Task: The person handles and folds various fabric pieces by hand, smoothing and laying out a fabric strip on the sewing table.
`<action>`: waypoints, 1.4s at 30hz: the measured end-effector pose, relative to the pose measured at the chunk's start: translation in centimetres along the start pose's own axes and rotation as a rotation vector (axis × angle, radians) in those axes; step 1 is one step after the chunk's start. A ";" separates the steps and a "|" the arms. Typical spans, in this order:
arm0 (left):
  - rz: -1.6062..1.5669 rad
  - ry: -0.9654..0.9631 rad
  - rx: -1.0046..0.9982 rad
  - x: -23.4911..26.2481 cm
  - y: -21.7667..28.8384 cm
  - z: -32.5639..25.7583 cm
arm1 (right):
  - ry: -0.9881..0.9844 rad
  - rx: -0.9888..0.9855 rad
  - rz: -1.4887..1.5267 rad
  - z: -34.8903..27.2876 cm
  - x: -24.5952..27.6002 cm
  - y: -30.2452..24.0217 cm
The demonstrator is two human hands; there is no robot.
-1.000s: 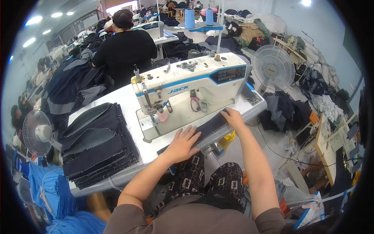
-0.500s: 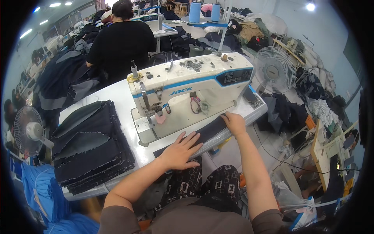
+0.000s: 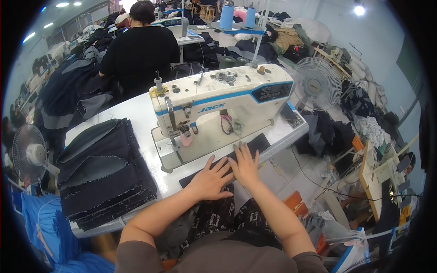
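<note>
A long dark strip of denim fabric (image 3: 257, 144) lies along the front edge of the white sewing table (image 3: 169, 182). My left hand (image 3: 210, 179) rests flat on the strip's left half, fingers spread. Beside it, my right hand (image 3: 245, 167) also presses flat on the fabric, its fingers stretched toward the machine. The two hands nearly touch. Just beyond them stands a white and blue sewing machine (image 3: 223, 93); its needle area (image 3: 184, 136), with a pink piece, is apart from the strip. Left of the machine sits a stack of dark denim pieces (image 3: 104, 177) with frayed edges.
Blue fabric (image 3: 50, 223) hangs at the lower left, near a fan (image 3: 34, 154). Another fan (image 3: 316, 84) stands right of the machine. A person in black (image 3: 139, 59) sits beyond the table. Blue thread cones (image 3: 226, 18) stand behind. Fabric heaps (image 3: 325, 136) lie to the right.
My right hand has left the strip's far right end and moved left, now lying flat next to my left hand. The left hand stays nearly in place on the fabric.
</note>
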State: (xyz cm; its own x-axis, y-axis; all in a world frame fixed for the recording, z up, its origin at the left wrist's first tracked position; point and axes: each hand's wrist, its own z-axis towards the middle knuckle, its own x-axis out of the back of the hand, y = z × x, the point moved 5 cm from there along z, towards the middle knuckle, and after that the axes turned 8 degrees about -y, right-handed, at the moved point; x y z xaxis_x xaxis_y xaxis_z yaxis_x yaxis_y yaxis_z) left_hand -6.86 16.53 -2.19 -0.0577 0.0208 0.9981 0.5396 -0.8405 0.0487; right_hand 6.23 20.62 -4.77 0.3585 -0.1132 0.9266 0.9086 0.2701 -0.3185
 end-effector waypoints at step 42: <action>-0.066 0.127 0.325 -1.8 0.4 3.9 | -0.295 -0.440 -0.037 2.6 1.0 7.5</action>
State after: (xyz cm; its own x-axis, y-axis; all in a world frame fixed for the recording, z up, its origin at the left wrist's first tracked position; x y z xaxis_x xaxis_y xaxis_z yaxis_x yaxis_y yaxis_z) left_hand -3.25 18.32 -3.85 -0.1941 -0.0150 0.9809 0.7693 -0.6227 0.1427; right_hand 12.85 25.04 -5.71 0.3068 0.1763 0.9353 0.9462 -0.1625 -0.2797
